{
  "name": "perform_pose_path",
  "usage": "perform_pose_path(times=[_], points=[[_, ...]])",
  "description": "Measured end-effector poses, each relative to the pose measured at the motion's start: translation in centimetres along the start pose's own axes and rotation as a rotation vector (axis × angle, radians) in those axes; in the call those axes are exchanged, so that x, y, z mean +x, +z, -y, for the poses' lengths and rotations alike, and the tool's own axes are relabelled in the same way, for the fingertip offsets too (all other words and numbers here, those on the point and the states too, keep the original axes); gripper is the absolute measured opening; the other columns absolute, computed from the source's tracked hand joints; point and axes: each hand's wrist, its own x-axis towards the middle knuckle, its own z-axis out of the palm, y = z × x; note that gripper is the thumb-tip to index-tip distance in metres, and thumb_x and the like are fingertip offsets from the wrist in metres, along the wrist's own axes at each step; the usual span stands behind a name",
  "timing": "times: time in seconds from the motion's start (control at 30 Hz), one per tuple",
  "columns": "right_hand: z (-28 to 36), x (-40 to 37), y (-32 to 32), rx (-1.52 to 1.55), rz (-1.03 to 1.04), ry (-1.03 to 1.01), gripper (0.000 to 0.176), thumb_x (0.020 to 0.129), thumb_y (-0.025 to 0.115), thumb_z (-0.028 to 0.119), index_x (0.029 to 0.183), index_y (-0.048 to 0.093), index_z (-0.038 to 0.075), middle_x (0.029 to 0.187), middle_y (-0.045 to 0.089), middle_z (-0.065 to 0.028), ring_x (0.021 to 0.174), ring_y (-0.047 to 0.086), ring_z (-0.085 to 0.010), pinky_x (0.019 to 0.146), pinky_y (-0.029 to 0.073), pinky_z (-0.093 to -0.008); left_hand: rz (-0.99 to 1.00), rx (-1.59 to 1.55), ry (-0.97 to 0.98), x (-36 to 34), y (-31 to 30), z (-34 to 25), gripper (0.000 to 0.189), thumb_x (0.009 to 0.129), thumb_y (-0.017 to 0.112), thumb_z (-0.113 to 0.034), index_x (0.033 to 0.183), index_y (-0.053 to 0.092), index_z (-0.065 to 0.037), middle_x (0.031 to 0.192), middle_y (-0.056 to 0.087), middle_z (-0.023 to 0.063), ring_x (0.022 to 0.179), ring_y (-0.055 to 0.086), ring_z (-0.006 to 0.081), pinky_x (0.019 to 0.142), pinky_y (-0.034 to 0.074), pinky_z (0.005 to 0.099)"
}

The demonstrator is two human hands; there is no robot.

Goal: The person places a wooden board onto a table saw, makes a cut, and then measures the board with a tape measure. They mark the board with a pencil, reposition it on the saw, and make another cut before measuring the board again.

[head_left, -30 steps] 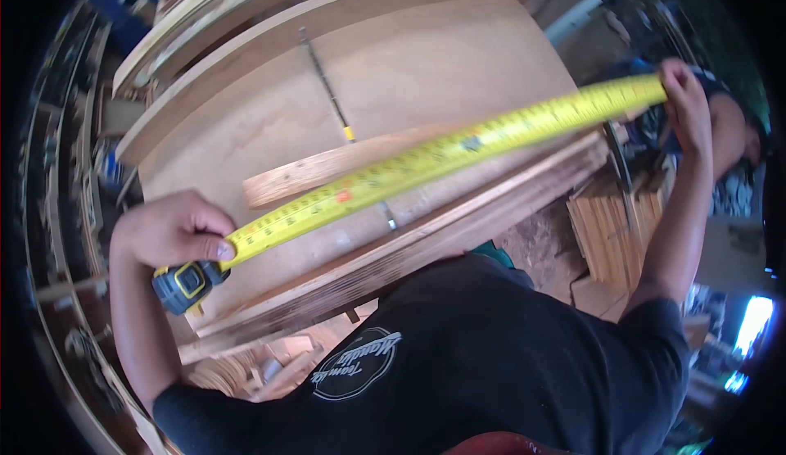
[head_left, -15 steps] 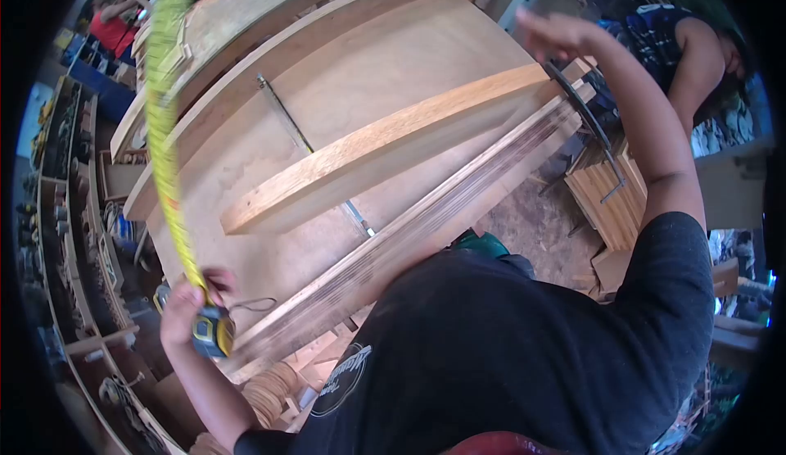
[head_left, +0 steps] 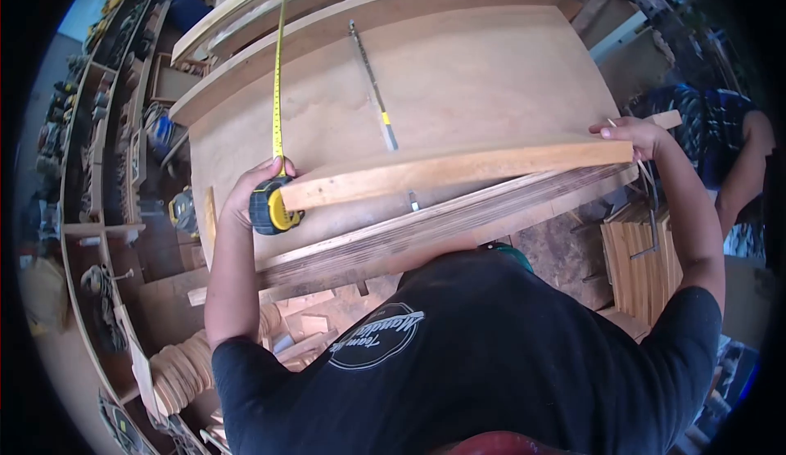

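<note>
My left hand [head_left: 252, 186] is closed around a yellow and black tape measure [head_left: 275, 209]. Its yellow blade [head_left: 279, 86] is pulled out and runs away past the far edge of the work. Touching or nearly touching the case is the left end of a curved wooden board [head_left: 458, 167]. My right hand [head_left: 637, 137] grips that board's right end, with a thin pencil-like tip showing by the fingers. Under the board lies a large wooden panel [head_left: 491, 70]. A long bar clamp [head_left: 372, 86] stretches across the panel, partly hidden by the board.
A layered stack of wood strips [head_left: 393, 238] runs along the near edge. Another curved board [head_left: 368, 25] stands along the far edge. Shelves of tools [head_left: 106, 168] line the left. A person in dark clothing [head_left: 712, 127] is at the right, near stacked wood pieces [head_left: 639, 250].
My right hand has come down from the air onto the curved board's right end. My left hand and the tape measure have moved to its left end. The board is turned and nearer me.
</note>
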Motion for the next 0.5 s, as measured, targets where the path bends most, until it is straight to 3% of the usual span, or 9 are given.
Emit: perform_pose_path(times=[0.07, 0.1, 0.13, 0.17, 0.2, 0.23, 0.27, 0.4, 0.5], points=[[-1.2, 1.5, -0.4, 0.095, 0.000, -0.036, 0.079, 0.083, 0.076, 0.038, 0.143, 0.043, 0.000, 0.085, 0.064, -0.0015, 0.046, 0.046, -0.0023, 0.036, 0.032, -0.0171, -0.107, -0.004, 0.043, -0.8, 1.2, 0.8, 0.030, 0.097, 0.059, -0.033, 0.095, 0.063, -0.004, 0.092, 0.064, 0.0124, 0.112, 0.060, 0.0253, 0.086, 0.052, 0.0354], [-1.3, 2.1, -0.8, 0.053, -0.031, -0.207, 0.084, 0.082, 0.078, 0.036, 0.146, 0.038, -0.002, 0.094, 0.065, -0.0051, 0.058, 0.053, -0.0047, 0.045, 0.041, -0.0180, -0.092, 0.036, 0.060, -0.9, 0.3, 1.7, 0.031, 0.098, 0.058, -0.034, 0.095, 0.063, -0.004, 0.110, 0.064, 0.0179, 0.121, 0.053, 0.0246, 0.094, 0.046, 0.0350], [-0.4, 1.9, -0.1, 0.062, -0.074, -0.344, 0.091, 0.079, 0.080, 0.031, 0.148, 0.031, -0.003, 0.111, 0.062, -0.0106, 0.081, 0.057, -0.0099, 0.066, 0.046, -0.0221, -0.101, 0.033, 0.060, -1.1, 0.6, 2.2, 0.031, 0.098, 0.058, -0.034, 0.095, 0.063, -0.004, 0.110, 0.064, 0.0179, 0.121, 0.053, 0.0246, 0.094, 0.046, 0.0350], [0.5, 1.7, 0.6, 0.065, -0.117, -0.481, 0.099, 0.077, 0.082, 0.026, 0.151, 0.025, -0.004, 0.128, 0.058, -0.0161, 0.104, 0.062, -0.0150, 0.087, 0.052, -0.0262, -0.115, 0.060, 0.082, -1.4, 1.1, 2.6, 0.032, 0.098, 0.058, -0.035, 0.095, 0.064, -0.004, 0.122, 0.059, 0.0201, 0.122, 0.053, 0.0244, 0.095, 0.046, 0.0352], [1.6, 1.7, 0.9, 0.066, -0.109, -0.482, 0.099, 0.077, 0.082, 0.026, 0.151, 0.025, -0.004, 0.128, 0.058, -0.0161, 0.104, 0.062, -0.0150, 0.087, 0.052, -0.0262, -0.128, 0.088, 0.106, -1.5, 1.4, 2.9, 0.032, 0.098, 0.058, -0.035, 0.096, 0.064, -0.004, 0.135, 0.053, 0.0223, 0.122, 0.052, 0.0243, 0.095, 0.046, 0.0354], [2.8, 1.9, 0.7, 0.075, -0.101, -0.540, 0.099, 0.076, 0.082, 0.024, 0.151, 0.024, -0.005, 0.134, 0.054, -0.0175, 0.115, 0.057, -0.0179, 0.096, 0.047, -0.0295, -0.078, 0.062, 0.152, -1.2, 0.6, 3.4, 0.033, 0.098, 0.057, -0.037, 0.095, 0.063, -0.005, 0.149, 0.039, 0.0220, 0.123, 0.051, 0.0260, 0.093, 0.050, 0.0377], [3.5, 2.4, 0.7, 0.086, -0.093, -0.597, 0.099, 0.075, 0.083, 0.021, 0.151, 0.024, -0.005, 0.140, 0.050, -0.0189, 0.125, 0.052, -0.0208, 0.105, 0.042, -0.0327, -0.083, 0.066, 0.153, -0.9, 0.5, 3.1, 0.033, 0.098, 0.057, -0.037, 0.095, 0.063, -0.005, 0.149, 0.039, 0.0220, 0.123, 0.051, 0.0260, 0.093, 0.050, 0.0377], [6.0, 4.4, 1.2, 0.059, -0.105, -0.754, 0.101, 0.073, 0.083, 0.015, 0.151, 0.023, -0.004, 0.139, 0.051, -0.0163, 0.123, 0.054, -0.0211, 0.103, 0.044, -0.0318, -0.181, 0.022, 0.412, 0.2, -0.2, 2.4, 0.031, 0.100, 0.053, -0.036, 0.093, 0.060, -0.007, 0.150, 0.039, 0.0196, 0.128, 0.047, 0.0352, 0.083, 0.057, 0.0413], [5.7, 6.4, 1.9, -0.040, -0.299, -0.726, 0.092, 0.070, 0.082, 0.003, 0.147, 0.032, 0.000, 0.133, 0.056, -0.0157, 0.122, 0.054, -0.0241, 0.102, 0.046, -0.0349, -0.209, 0.014, 0.583, 0.4, 0.6, 1.9, 0.031, 0.102, 0.049, -0.034, 0.096, 0.058, -0.005, 0.149, 0.040, 0.0208, 0.133, 0.043, 0.0406, 0.082, 0.058, 0.0425]])
